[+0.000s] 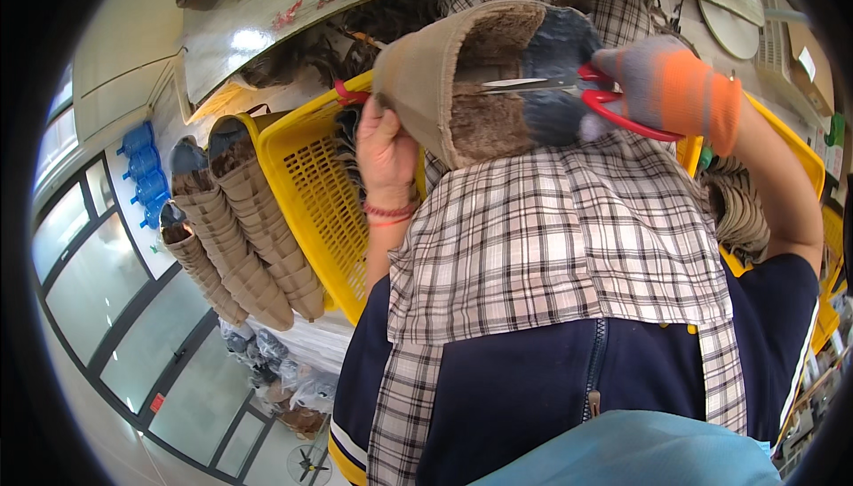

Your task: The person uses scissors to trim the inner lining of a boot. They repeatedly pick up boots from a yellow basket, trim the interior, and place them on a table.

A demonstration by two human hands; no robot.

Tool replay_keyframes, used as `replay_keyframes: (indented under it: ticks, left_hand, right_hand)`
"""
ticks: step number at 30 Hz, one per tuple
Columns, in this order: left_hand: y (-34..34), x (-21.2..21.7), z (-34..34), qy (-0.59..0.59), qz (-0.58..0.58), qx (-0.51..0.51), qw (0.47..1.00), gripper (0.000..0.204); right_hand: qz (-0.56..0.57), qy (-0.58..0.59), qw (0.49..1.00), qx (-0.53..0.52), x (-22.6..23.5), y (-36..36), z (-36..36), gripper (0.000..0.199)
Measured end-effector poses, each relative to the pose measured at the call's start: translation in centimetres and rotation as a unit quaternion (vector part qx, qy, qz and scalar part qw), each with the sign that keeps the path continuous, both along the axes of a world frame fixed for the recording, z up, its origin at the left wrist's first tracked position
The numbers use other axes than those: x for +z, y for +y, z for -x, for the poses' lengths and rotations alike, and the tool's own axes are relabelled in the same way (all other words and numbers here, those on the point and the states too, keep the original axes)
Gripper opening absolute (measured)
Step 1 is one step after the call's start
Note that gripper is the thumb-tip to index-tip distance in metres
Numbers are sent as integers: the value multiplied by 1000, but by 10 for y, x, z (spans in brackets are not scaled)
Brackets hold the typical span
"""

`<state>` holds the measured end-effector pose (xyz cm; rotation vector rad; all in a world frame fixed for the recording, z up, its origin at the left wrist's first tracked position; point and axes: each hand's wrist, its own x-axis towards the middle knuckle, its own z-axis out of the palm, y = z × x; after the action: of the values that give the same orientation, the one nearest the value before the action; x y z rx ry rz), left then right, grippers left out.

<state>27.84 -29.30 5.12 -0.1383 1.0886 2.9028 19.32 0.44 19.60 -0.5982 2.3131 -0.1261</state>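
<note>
A tan shoe upper (410,77) is held up in front of my chest. Its opening faces right, showing brown fur lining and a dark blue-grey part. My bare left hand (388,153) grips its lower left edge, with the thumb on the outside. In an orange and grey glove, my right hand (666,86) is closed on the red handles of a pair of scissors (629,120). The scissor blades point left into the opening, over the lining. Whether they touch the lining, I cannot tell. A small white tuft of fluff sits beside the handles.
A yellow plastic basket (306,188) stands at my left, with dark pieces inside. Beyond it are tall stacks of nested tan uppers (258,219). A worktable (267,28) crosses the far side. More uppers (736,211) and yellow crates (791,155) are at the right. A plaid apron covers my front.
</note>
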Motion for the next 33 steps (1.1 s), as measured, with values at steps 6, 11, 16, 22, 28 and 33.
replay_keyframes:
  ticks: [6, 11, 16, 22, 28, 33]
  left_hand:
    - [28, 123, -5, 62, 576, 156, 800, 22]
    - [90, 110, 16, 335, 719, 48, 607, 17]
    - [121, 57, 37, 397, 596, -57, 695, 12]
    - [138, 35, 37, 325, 612, 34, 720, 21]
    - [138, 36, 52, 268, 719, 105, 633, 34]
    - [125, 22, 54, 243, 671, 67, 697, 20]
  right_hand:
    - [118, -5, 975, -190, -14, 80, -16, 63]
    - [-5, 62, 960, -272, -54, 134, -34, 60]
    - [23, 110, 942, -317, -68, 157, -67, 59]
    - [76, 128, 927, -344, -39, 105, -86, 58]
    - [62, 166, 957, -228, -38, 88, -84, 64]
    - [5, 144, 977, -158, -45, 94, -72, 66]
